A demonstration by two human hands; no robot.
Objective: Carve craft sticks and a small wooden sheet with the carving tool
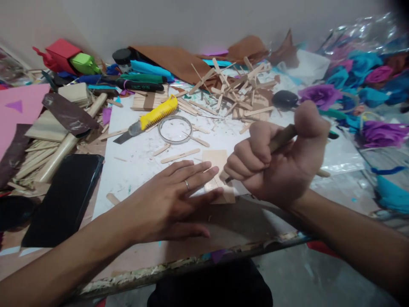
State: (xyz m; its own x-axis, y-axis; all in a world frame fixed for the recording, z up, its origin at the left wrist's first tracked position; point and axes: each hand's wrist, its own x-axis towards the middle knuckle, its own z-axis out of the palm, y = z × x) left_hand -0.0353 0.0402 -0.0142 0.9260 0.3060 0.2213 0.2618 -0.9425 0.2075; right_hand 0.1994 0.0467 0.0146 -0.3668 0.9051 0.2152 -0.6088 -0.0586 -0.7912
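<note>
A small, thin, pale wooden piece (pixel 214 157) lies on a white sheet near the table's front edge. My left hand (pixel 174 192), with a ring on one finger, lies flat with its fingers stretched out over the wooden piece's left side. Closed in a fist, my right hand (pixel 271 157) grips a slim, dark, stick-like tool (pixel 283 138). The tool slants down, and its lower tip is at the wooden piece, close to my left fingertips. Whether the tip touches the wood I cannot tell. My right palm faces partly upward, with the thumb up near the tool's top.
Behind my hands lie a yellow box cutter (pixel 159 111), a clear tape ring (pixel 175 141) and a heap of wooden craft sticks (pixel 236 91). A black phone (pixel 65 198) rests at the left. Paper flowers (pixel 321 94) crowd the right. The table's front edge (pixel 153 272) is rough.
</note>
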